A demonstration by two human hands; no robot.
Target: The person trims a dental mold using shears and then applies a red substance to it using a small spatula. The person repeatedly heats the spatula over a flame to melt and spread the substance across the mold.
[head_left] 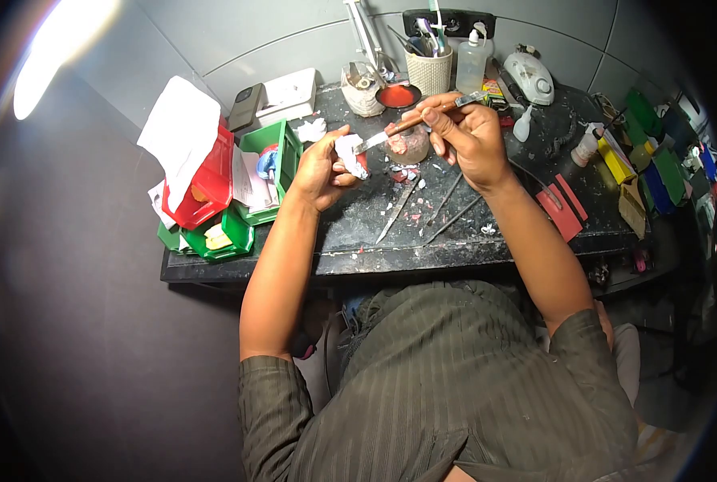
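My left hand point(324, 173) is closed round a small white and red piece point(351, 155) above the dark workbench. In my right hand point(472, 136) is a knife with a brown wooden handle point(413, 120); its flat metal blade point(370, 143) points left and meets the white part of the piece. Just behind and below the handle stands a round jar smeared with pink point(407, 143). A shallow dish of red material point(398, 96) sits behind it.
Thin metal tools point(398, 210) and scraps lie on the bench point(342, 233). Green bins point(293, 153) and a red bin point(210, 189) stand left. Pink sheets point(560, 210) lie right. At the back are a woven cup point(429, 74), a bottle point(471, 64) and a white device point(529, 78).
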